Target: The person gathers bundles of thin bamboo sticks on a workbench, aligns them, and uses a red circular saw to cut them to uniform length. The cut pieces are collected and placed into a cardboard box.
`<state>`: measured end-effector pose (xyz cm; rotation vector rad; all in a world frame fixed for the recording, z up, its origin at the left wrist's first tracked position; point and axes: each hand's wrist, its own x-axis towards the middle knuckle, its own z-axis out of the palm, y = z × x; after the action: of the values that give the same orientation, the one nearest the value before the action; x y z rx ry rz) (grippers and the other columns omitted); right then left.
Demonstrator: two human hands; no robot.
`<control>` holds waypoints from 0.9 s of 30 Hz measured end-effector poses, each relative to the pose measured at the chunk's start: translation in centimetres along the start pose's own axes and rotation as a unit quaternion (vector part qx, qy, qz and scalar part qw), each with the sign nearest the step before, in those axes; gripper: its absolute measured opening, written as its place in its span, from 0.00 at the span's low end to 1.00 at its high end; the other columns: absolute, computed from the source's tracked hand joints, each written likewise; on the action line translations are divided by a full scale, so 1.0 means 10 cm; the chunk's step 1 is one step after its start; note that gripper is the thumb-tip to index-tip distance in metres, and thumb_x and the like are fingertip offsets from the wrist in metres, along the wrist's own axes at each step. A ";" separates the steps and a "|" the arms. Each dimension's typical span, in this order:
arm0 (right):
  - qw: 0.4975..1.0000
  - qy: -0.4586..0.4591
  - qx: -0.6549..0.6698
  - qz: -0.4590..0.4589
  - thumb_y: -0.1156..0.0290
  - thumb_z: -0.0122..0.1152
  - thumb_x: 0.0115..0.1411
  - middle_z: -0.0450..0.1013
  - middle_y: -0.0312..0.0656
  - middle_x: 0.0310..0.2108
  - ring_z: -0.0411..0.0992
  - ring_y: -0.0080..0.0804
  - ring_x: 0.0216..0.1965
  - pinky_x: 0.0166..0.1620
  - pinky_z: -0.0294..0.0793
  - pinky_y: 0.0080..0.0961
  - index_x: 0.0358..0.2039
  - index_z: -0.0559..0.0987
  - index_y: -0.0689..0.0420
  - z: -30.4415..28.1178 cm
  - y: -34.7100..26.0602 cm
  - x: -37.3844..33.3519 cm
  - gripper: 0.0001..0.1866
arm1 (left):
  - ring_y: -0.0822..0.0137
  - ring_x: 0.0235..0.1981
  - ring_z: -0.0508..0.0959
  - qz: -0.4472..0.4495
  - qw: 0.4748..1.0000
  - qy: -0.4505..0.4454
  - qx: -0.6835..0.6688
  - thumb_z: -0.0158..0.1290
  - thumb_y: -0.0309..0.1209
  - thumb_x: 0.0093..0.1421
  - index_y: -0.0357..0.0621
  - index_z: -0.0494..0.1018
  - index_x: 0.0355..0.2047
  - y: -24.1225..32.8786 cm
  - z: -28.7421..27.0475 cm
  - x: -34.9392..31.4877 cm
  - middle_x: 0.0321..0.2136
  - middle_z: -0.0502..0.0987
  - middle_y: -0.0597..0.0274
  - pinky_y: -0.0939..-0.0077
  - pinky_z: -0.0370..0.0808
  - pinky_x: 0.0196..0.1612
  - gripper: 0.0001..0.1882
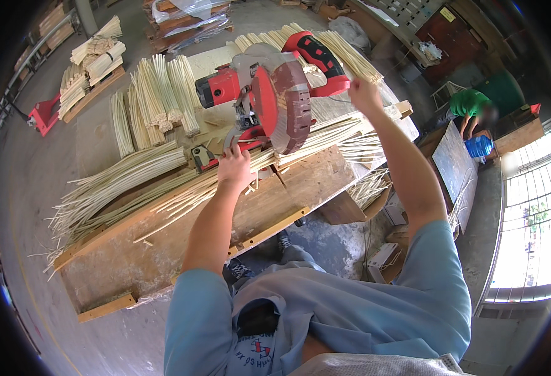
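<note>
A red, black and grey miter saw stands on the wooden bench, its round blade guard over a layer of long, thin pale sticks. My left hand lies closed over the sticks, close to the left of the saw's base. Beside the right end of the saw's red and black handle is my right hand, its fingers curled. What those fingers hold, if anything, is hidden. More loose sticks fan out along the bench to the left.
Tied stick bundles lie behind the saw. A wooden rail edges the bench's near side. Below right stands a box of sticks. At far right, a person in green bends by a blue water jug. A red pallet jack is at left.
</note>
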<state>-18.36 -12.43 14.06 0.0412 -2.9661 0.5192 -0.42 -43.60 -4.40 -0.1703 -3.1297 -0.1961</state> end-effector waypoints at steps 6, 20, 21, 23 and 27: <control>0.934 -0.100 -0.278 -0.199 0.69 0.75 0.48 0.68 0.40 0.61 0.67 0.49 0.62 0.57 0.75 0.46 0.59 0.73 0.51 0.84 1.17 -0.62 0.36 | 0.50 0.52 0.76 0.010 0.999 0.026 0.026 0.69 0.54 0.47 0.40 0.78 0.44 0.07 0.04 0.03 0.48 0.73 0.50 0.54 0.78 0.49 0.33; 0.939 -0.053 -0.110 -0.321 0.70 0.77 0.39 0.68 0.44 0.53 0.66 0.46 0.58 0.63 0.64 0.45 0.45 0.77 0.52 0.89 1.55 -0.60 0.29 | 0.49 0.70 0.56 -0.039 0.987 0.101 0.120 0.68 0.51 0.49 0.40 0.68 0.62 0.33 0.17 -0.26 0.67 0.58 0.53 0.29 0.56 0.67 0.45; 0.939 -0.047 -0.109 -0.324 0.70 0.77 0.39 0.69 0.43 0.52 0.66 0.46 0.57 0.62 0.64 0.44 0.45 0.77 0.52 0.87 1.61 -0.63 0.29 | 0.49 0.70 0.56 -0.036 0.985 0.117 0.123 0.69 0.50 0.49 0.40 0.68 0.63 0.35 0.18 -0.28 0.67 0.58 0.54 0.29 0.55 0.67 0.45; 0.938 -0.035 -0.106 -0.329 0.70 0.77 0.38 0.70 0.42 0.50 0.68 0.44 0.55 0.61 0.64 0.44 0.44 0.77 0.52 0.84 1.75 -0.69 0.29 | 0.49 0.70 0.56 -0.031 0.981 0.151 0.119 0.70 0.48 0.48 0.41 0.67 0.64 0.38 0.21 -0.30 0.67 0.58 0.54 0.29 0.54 0.68 0.46; 0.938 0.019 -0.079 -0.337 0.70 0.74 0.40 0.72 0.42 0.43 0.70 0.46 0.50 0.58 0.66 0.45 0.44 0.75 0.54 0.75 1.97 -0.86 0.28 | 0.51 0.67 0.59 -0.013 0.975 0.199 0.097 0.70 0.42 0.45 0.42 0.68 0.63 0.39 0.27 -0.38 0.66 0.60 0.56 0.33 0.57 0.67 0.45</control>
<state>-11.77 3.59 -0.70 0.9713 -2.6883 0.1783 3.81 -39.86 -6.59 -0.0764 -2.7309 0.0708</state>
